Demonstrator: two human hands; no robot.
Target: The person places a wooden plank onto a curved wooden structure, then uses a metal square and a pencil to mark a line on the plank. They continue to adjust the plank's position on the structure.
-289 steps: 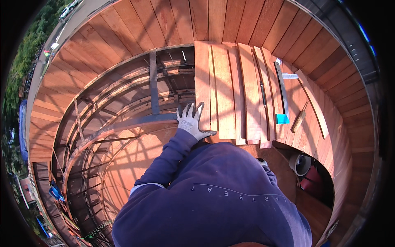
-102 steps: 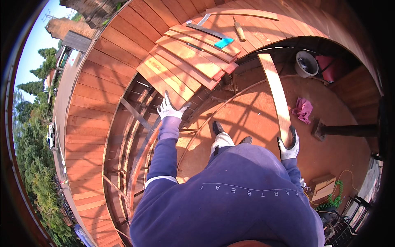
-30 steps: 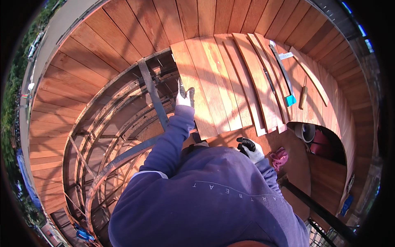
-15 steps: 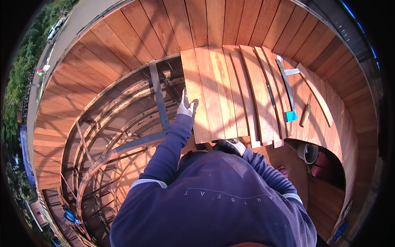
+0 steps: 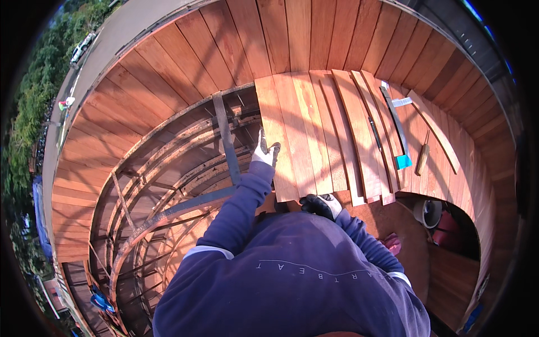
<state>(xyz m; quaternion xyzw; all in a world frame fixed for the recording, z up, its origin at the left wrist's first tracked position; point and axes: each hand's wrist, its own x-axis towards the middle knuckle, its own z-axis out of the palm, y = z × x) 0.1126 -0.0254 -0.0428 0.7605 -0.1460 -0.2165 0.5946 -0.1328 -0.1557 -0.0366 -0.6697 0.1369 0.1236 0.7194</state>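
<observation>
My left hand [image 5: 265, 151], in a white and dark work glove, is at the left edge of the leftmost wooden board [image 5: 277, 129]. Its thumb lies on top and its fingers run along the side, pinching the edge. Close to my body, my right hand [image 5: 323, 205] wears a similar glove and is curled against the near ends of the neighbouring boards [image 5: 309, 140]. What its fingers grip, if anything, is hidden. These boards lie side by side over a dark metal frame [image 5: 226, 137].
Loose narrow strips [image 5: 349, 135], a dark metal square [image 5: 394, 121] with a teal end, a wooden-handled pointed tool [image 5: 422, 160] and a curved strip [image 5: 435, 132] lie to the right. Open framework [image 5: 185, 151] is on the left. A white bucket [image 5: 431, 213] stands below right.
The whole view has shifted slightly, so everything sits farther right and lower. My left hand stays at the same board edge. Slightly more of my right glove shows at the near ends.
</observation>
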